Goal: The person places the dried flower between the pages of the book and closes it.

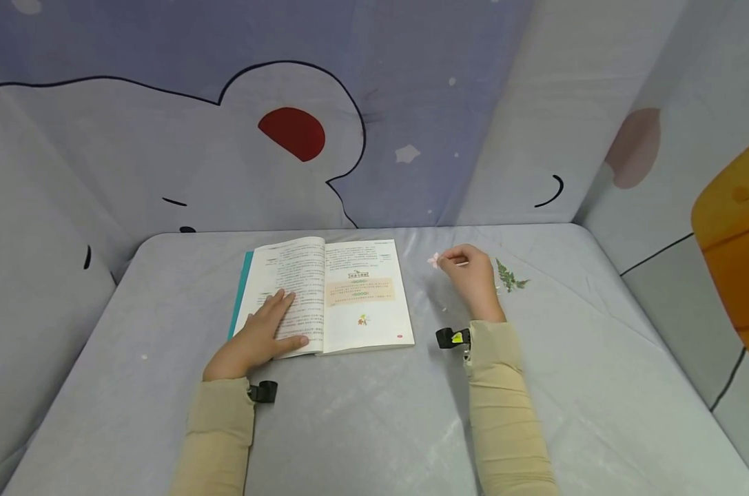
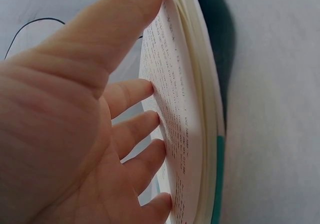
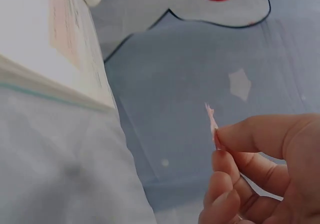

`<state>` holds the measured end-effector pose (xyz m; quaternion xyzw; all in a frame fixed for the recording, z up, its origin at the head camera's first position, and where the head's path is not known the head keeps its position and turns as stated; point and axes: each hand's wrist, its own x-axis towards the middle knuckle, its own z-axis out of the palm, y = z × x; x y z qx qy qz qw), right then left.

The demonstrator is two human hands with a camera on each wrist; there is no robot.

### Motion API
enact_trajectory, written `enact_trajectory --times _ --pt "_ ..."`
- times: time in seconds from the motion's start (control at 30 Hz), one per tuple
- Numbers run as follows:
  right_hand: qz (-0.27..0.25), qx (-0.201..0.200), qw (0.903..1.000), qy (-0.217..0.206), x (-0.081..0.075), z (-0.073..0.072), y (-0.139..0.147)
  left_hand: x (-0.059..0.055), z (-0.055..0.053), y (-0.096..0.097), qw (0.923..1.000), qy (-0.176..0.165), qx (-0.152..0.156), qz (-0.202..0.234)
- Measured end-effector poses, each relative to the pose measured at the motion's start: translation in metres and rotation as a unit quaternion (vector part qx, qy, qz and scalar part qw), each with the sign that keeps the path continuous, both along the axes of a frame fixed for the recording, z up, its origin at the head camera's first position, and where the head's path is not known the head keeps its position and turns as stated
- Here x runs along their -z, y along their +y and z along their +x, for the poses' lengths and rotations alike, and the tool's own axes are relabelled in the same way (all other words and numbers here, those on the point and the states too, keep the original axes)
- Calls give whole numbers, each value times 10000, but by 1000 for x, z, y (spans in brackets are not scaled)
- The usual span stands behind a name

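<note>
An open book (image 1: pixel 368 324) with a teal cover edge lies on the cloth-covered table. My left hand (image 1: pixel 258 339) rests on its left page, fingers spread; in the left wrist view the fingertips (image 2: pixel 159 118) press the printed page (image 2: pixel 172 104). To the right of the book, my right hand (image 1: pixel 473 275) pinches a small pale pink flower (image 1: pixel 435 260) between thumb and fingertips. The right wrist view shows that flower (image 3: pixel 212 121) edge-on, thin and flat. A green fern-like leaf (image 1: pixel 509 277) lies on the table just right of my right hand.
The table (image 1: pixel 362 427) has a pale grey cloth over it. Tiny pale bits lie near the right wrist. Behind stands a printed fabric wall (image 1: pixel 424 89), with another fabric side (image 1: pixel 672 275) at the right. A black strap camera (image 1: pixel 451 337) sits on the right wrist.
</note>
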<state>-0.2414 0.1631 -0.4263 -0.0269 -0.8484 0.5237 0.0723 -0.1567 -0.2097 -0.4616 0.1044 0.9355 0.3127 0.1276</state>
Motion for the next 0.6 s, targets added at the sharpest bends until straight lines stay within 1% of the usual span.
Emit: enact_trajectory --times 0.3,0.43,0.6 --pt "-488 -139 9987 58 1 2 -34 -1 0 0 10000 -46 -13 14" --pt "-660 -214 9976 71 5 3 -48 -2 0 1 10000 -73 -21 14" --pt "-1031 -375 9939 96 11 6 -67 -1 -1 1 9999 -111 -78 -14"
